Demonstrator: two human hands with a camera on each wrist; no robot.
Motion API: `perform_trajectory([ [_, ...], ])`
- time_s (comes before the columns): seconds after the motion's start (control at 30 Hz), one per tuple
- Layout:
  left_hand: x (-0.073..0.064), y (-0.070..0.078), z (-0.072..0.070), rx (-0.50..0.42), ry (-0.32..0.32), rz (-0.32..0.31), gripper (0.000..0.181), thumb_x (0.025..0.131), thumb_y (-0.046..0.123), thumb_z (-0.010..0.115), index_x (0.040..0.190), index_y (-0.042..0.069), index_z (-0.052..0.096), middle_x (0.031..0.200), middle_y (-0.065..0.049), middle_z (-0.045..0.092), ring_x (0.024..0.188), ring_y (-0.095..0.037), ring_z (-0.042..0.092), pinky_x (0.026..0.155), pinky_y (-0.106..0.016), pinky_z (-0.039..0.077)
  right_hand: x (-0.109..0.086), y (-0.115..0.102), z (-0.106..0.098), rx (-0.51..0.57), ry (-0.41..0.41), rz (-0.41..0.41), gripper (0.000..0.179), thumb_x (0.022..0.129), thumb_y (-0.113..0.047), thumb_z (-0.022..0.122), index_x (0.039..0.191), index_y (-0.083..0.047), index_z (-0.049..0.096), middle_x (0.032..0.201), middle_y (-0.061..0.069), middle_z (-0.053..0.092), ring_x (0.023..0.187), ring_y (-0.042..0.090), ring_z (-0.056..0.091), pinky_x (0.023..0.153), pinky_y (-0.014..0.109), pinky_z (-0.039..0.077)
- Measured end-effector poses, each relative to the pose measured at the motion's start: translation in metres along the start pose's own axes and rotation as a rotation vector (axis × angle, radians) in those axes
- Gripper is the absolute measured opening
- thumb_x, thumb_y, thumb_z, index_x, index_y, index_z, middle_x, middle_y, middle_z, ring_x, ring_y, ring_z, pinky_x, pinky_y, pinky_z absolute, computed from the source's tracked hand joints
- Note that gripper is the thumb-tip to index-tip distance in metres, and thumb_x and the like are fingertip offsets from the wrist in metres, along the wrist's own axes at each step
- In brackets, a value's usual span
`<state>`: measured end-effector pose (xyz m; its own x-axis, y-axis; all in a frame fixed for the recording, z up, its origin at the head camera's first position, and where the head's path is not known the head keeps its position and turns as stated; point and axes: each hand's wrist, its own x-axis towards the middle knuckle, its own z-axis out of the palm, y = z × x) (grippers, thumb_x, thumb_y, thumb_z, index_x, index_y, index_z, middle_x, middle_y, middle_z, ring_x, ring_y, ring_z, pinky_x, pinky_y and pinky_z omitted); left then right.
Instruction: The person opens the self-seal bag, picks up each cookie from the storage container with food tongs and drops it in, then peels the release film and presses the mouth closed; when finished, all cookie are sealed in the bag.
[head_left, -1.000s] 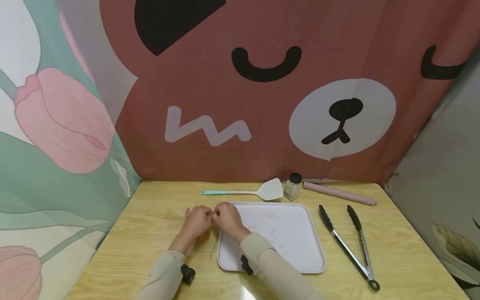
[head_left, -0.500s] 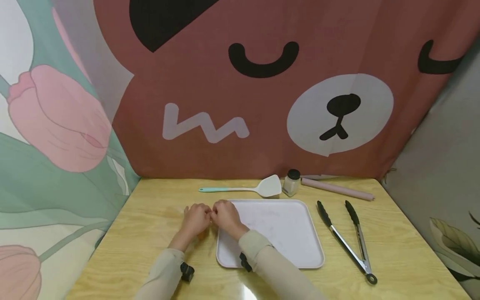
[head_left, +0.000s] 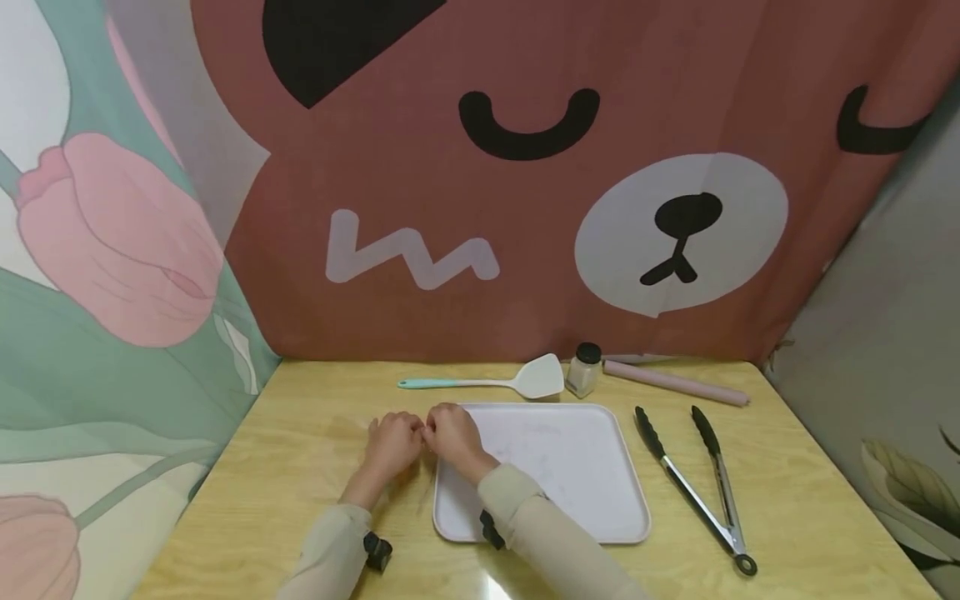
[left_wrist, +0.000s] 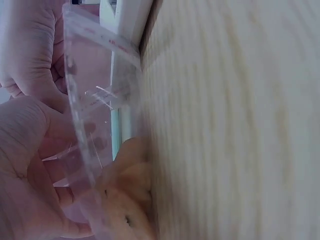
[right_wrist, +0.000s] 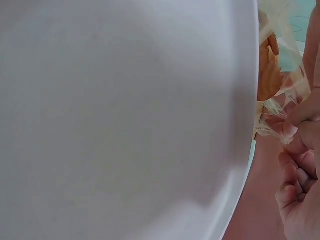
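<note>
Over the left edge of the white tray [head_left: 562,475], my left hand [head_left: 395,442] and right hand [head_left: 454,435] meet fingertip to fingertip. Both pinch the rim of a clear plastic bag [left_wrist: 102,42], which has red print on a strip in the left wrist view. Inside the bag is an orange-brown, lumpy piece of food or a model of it [left_wrist: 127,200] with small dark marks; its kind is unclear. From the right wrist, the crumpled bag mouth [right_wrist: 272,117] shows at the fingers, with the orange-brown thing [right_wrist: 270,70] beyond the tray's rim. The hands mostly hide the bag in the head view.
Behind the tray lie a white spatula [head_left: 538,379] with a mint handle, a glass jar [head_left: 583,377] with a black lid, and a pink rod-like roll [head_left: 675,383]. Spread tongs [head_left: 701,492] lie right of the tray. A bear-print curtain [head_left: 525,250] hangs behind the table.
The head view shifts slightly up and down. Both hands keep pinching the bag in nearly the same spot, with only small finger movement.
</note>
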<state>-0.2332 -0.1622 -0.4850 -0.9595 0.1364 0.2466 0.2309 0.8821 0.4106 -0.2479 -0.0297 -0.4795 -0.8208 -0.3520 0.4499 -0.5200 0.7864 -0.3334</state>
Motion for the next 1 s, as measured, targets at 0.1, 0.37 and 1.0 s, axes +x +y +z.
perform_trajectory([
  [0.1, 0.000, -0.002, -0.001, -0.019, 0.019, -0.002, 0.010, 0.082, 0.010, 0.064, 0.073, 0.009, 0.068, 0.083, -0.005, 0.067, 0.089, -0.033, 0.060, 0.092, -0.072, 0.031, 0.000, 0.000, 0.000, 0.009, -0.002, -0.020, 0.020, 0.075, -0.012, 0.073, 0.059, -0.012, 0.061, 0.065, -0.002, 0.057, 0.059, 0.011, 0.055, 0.051, 0.017, 0.042],
  [0.37, 0.001, -0.003, -0.002, -0.092, 0.017, -0.010, 0.012, 0.086, 0.011, 0.061, 0.075, 0.010, 0.066, 0.080, -0.003, 0.067, 0.087, -0.032, 0.061, 0.094, -0.073, 0.028, 0.001, 0.002, -0.001, 0.154, -0.028, 0.022, 0.010, 0.081, -0.005, 0.066, 0.071, -0.007, 0.067, 0.073, 0.003, 0.062, 0.065, 0.012, 0.058, 0.056, 0.018, 0.046],
  [1.0, -0.004, -0.009, 0.002, -0.167, 0.084, 0.042, 0.008, 0.088, 0.008, 0.062, 0.085, 0.005, 0.069, 0.088, -0.009, 0.070, 0.088, -0.032, 0.061, 0.092, -0.072, 0.030, 0.001, -0.011, 0.001, -0.086, 0.083, -0.075, 0.010, 0.078, -0.014, 0.074, 0.070, -0.009, 0.073, 0.070, 0.001, 0.062, 0.068, 0.016, 0.053, 0.066, 0.024, 0.045],
])
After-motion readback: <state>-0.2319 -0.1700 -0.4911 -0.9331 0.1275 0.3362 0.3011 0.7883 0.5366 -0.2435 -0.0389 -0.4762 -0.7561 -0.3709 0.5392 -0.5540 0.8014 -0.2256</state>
